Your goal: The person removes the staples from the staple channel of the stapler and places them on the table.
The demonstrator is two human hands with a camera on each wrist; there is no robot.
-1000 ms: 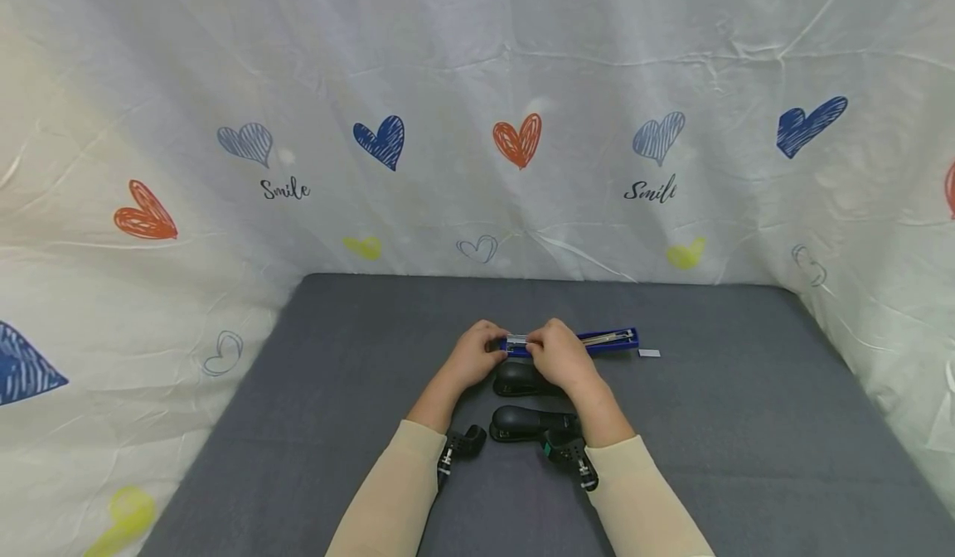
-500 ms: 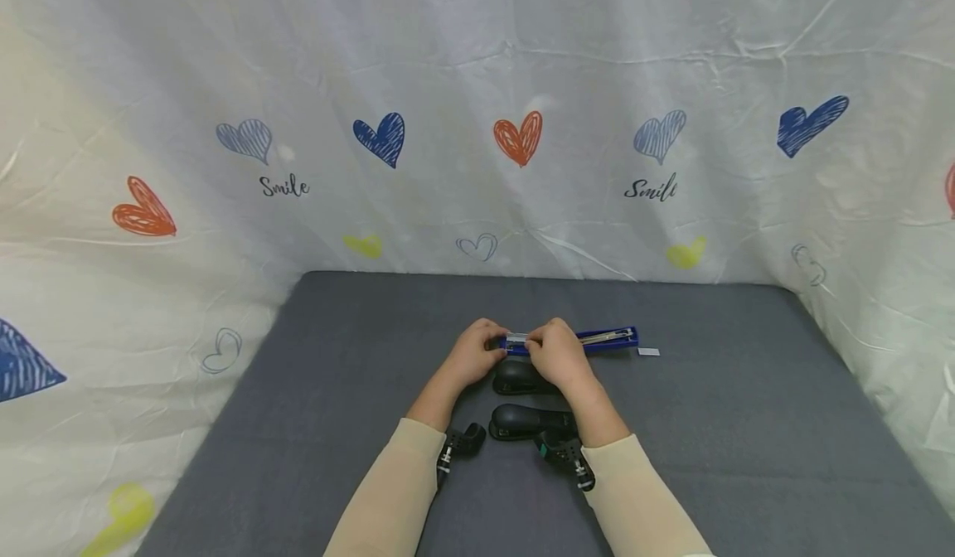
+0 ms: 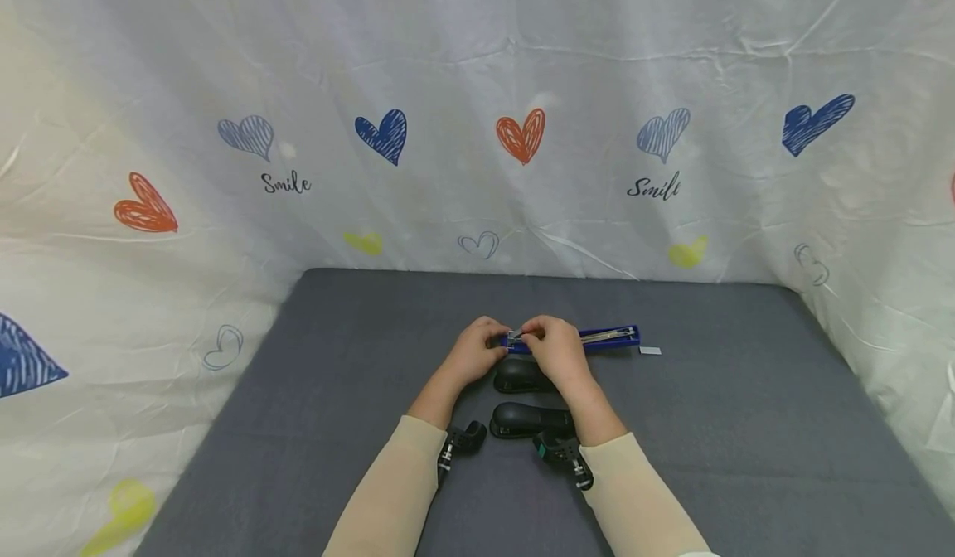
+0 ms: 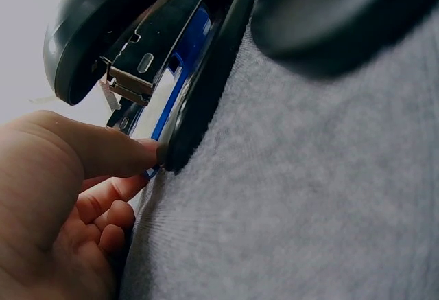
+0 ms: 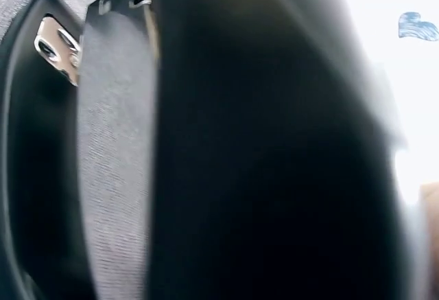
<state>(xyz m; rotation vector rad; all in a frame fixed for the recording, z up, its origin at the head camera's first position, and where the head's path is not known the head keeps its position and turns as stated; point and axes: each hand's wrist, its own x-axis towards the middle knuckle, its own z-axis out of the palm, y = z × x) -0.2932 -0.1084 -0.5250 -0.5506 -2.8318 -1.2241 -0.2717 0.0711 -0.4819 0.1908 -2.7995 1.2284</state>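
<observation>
A blue stapler (image 3: 615,336) lies opened across the table, its metal channel showing. My left hand (image 3: 472,351) grips its left end between thumb and fingers; in the left wrist view the thumb (image 4: 123,150) presses beside the blue edge. Over the stapler's left part, my right hand (image 3: 555,350) pinches a small silvery strip of staples (image 3: 515,336), largely covered by the fingertips. Just in front lies a black stapler (image 3: 518,376), which hides much of the blue one in the left wrist view. The right wrist view shows mostly blurred black stapler, and hardly any of that hand.
A second black stapler (image 3: 525,420) lies nearer, between the forearms. Right of the blue stapler is a small pale strip (image 3: 650,351) on the grey tabletop (image 3: 731,391). A white cloth with printed hearts (image 3: 582,68) hangs behind and at the sides.
My right fingertips have risen slightly at the blue stapler, and the silvery strip that lay flat there now looks tilted. My left hand keeps its place.
</observation>
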